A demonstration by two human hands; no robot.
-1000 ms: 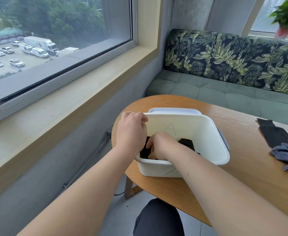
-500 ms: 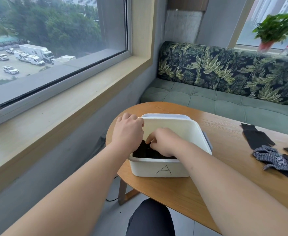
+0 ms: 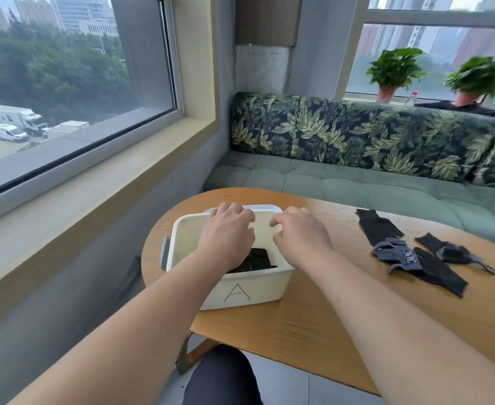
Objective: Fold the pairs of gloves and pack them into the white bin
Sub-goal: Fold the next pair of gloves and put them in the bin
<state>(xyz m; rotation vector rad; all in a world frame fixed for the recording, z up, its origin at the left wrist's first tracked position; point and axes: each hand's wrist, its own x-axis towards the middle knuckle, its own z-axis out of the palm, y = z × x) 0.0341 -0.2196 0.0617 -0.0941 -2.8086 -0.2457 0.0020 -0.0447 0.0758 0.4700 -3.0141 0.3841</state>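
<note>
- Both hands have come up since the earlier frame: the right hand [image 3: 301, 233], which was pressing down among the dark gloves, is now up over the far wall of the white bin [image 3: 240, 290], and the left hand [image 3: 225, 230] has shifted from the bin's left rim toward its far rim.
- Inside the bin a folded dark pair of gloves [image 3: 258, 260] lies flat on the bottom, against the near wall that carries the letter A.
- The bin stands at the rounded left end of the tabletop [image 3: 328, 320], close to its near edge.
- The left hand's fingers are curled over the far rim; whether they grip it cannot be told. The right hand's fingers are loosely curled and hold nothing that shows.
- Still unpacked, well apart from the bin toward the right side of the tabletop: a black glove [image 3: 377, 226], a speckled glove [image 3: 395, 254] overlapping a second black glove [image 3: 442, 274], and a dark glove [image 3: 452, 252] just beside them.
- At least one pair looks packed; these loose gloves appear still to need pairing, folding and packing, so roughly half the job may remain.
</note>
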